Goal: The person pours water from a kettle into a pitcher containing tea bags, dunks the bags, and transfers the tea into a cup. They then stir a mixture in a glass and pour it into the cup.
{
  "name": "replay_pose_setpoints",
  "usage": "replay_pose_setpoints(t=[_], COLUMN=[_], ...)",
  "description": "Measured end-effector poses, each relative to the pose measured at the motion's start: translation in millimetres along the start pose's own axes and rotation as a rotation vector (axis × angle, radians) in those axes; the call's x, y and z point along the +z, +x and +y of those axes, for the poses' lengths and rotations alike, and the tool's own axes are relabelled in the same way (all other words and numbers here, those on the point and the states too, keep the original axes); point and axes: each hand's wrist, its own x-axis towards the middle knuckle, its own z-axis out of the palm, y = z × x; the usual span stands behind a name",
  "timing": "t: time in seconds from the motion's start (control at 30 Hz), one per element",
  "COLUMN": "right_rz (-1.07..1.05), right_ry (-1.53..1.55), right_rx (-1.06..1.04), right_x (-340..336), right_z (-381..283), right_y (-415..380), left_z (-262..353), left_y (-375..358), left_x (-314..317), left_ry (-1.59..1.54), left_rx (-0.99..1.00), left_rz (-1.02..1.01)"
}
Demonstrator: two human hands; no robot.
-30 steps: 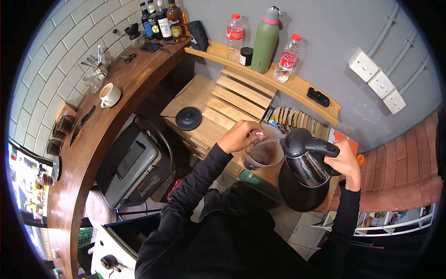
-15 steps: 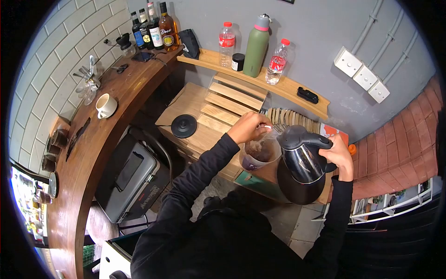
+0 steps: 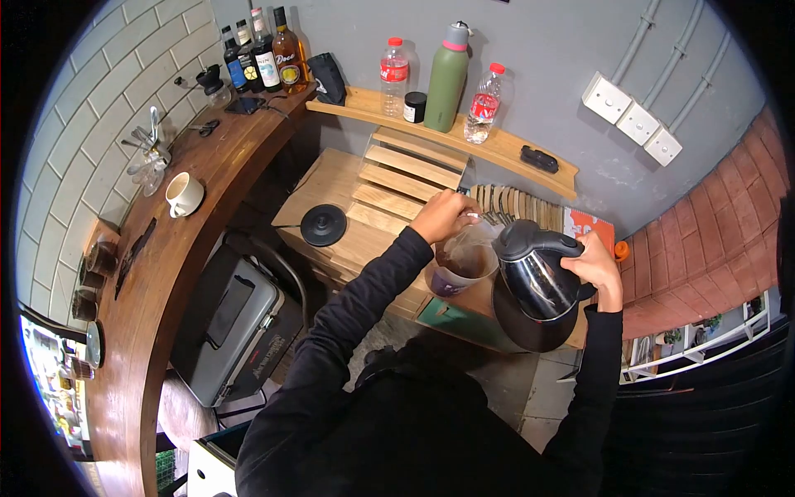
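My right hand [image 3: 598, 263] is wrapped round the black handle of a shiny electric kettle [image 3: 538, 286]. The kettle is tilted, its spout at the right rim of a translucent plastic tub [image 3: 451, 284]. Brown liquid [image 3: 465, 258] shows inside the tub. Above the tub's far left rim, my left hand [image 3: 445, 217] has its fingertips pinched on a small white bit; a pale, filmy piece hangs below it into the tub. I cannot tell what this piece is. Under the kettle lies a dark round surface [image 3: 530, 335].
A black kettle base [image 3: 323, 225] sits left on the wooden cabinet, beside a slatted rack [image 3: 406, 178]. On the wall shelf [image 3: 513, 157] stand a green flask [image 3: 447, 79] and water bottles. A cream mug [image 3: 184, 195] rests on the curved counter [image 3: 178, 282].
The view has shifted slightly. Both hands hold nearly the same places; the pale filmy piece under my left hand shows more above the liquid.
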Motion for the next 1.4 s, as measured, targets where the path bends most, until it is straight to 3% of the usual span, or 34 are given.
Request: replay_pose_setpoints(t=[0.93, 1.1, 1.4], right_rz=[-0.082, -0.048, -0.063], right_ry=[-0.007, -0.057, -0.06], right_rx=[0.01, -0.021, -0.032], right_x=[-9.1, -9.0, -10.0], right_z=[0.9, 5.8, 8.0], right_y=[-5.5, -3.5, -2.0], left_z=[25.4, 10.5, 22.9], left_y=[13.3, 11.5, 14.4], left_x=[-7.5, 1.7, -1.9], left_ry=[-0.106, 0.032, -0.001], left_rx=[0.02, 0.073, 0.041], left_rz=[-0.061, -0.017, -0.02])
